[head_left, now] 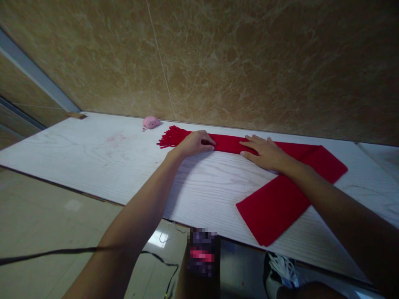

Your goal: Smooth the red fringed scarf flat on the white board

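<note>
L hand [195, 143] on red scarf [227, 143], grip unclear (underside hidden); R hand [265, 153] splayed atop, released.

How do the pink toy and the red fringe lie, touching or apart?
Apart: the head view shows white tabletop between the pink toy and red fringe.

The left hand [195, 143] and the right hand [264, 153] are both bare, with slender fingers [251, 145]. The left forearm [140, 207], at lower left of the frame, is bare also, and so is the right forearm [324, 195], at lower right. Each is narrow at the wrist and becomes thicker downward. A black cable [62, 251] meets the left forearm; whether it is worn, I cannot tell.
</note>
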Available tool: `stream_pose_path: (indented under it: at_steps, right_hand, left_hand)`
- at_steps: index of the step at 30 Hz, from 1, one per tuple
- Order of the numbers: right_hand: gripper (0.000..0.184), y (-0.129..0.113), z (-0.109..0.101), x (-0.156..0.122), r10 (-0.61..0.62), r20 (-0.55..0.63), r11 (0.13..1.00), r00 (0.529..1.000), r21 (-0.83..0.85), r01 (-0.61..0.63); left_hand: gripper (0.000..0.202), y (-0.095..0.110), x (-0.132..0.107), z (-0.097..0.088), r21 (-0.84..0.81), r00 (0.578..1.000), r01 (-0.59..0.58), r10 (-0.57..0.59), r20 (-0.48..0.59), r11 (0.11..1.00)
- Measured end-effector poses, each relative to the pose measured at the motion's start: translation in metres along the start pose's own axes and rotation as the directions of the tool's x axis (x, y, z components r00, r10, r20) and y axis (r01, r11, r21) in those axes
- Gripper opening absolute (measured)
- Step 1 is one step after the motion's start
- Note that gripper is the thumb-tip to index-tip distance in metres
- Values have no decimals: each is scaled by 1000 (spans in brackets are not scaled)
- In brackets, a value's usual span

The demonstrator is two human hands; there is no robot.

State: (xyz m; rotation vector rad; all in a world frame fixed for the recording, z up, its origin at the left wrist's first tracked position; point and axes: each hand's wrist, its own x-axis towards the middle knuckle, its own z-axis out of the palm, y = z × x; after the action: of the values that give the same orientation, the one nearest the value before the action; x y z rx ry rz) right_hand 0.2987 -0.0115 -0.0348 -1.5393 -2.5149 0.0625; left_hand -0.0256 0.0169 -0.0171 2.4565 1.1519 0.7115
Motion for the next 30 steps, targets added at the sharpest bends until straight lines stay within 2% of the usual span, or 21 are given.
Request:
stream_pose_path:
  at_steps: [5,9,16,26,30]
  right_hand:
    - [41,-39,-8,13,-74,-180,995,981,53,85]
    - [35,-61,0,23,-37,-194,993,980,100,57]
    - [32,-56,14,24,-14,-270,978,963,197,70]
    - [28,-54,15,23,-2,-290,950,957,297,92]
    - [28,-54,14,25,14,-278,959,961,275,66]
  left_hand:
    - [21,0,-1,-2,-8,1000,4,-4,19,1000]
    - [22,0,-1,-3,-10,999,-1,2,41,1000]
    - [18,0,1,1,8,1000,2,-1,-15,1000]
    - [17,7,1,2,-2,1000,8,-8,-24,1000]
    - [18,10,5,8,47,999,-45,45,-9,998]
